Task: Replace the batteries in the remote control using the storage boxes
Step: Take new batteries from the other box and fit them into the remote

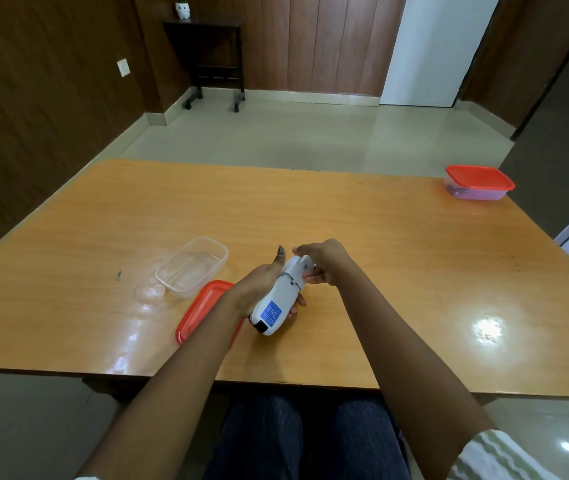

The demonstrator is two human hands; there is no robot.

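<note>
While the left hand [258, 285] grips the white remote [277, 299] over the near half of the table [397, 271], fingers curled round its body, the right hand [324, 261] pinches the battery cover [302, 263] at its far end. Forcing that cover crooked could snap its catch, or the remote could twist from the grip and hit the table. A loosened battery might roll toward the edge. The right hand hides the compartment, so no batteries show, and whether the cover is seated or loose cannot be told. Glare blurs the open clear box [172, 284] just left of the hands; its red lid [203, 306] lies beside it. The contents of the far closed box [478, 183] are too dim to name.
</note>
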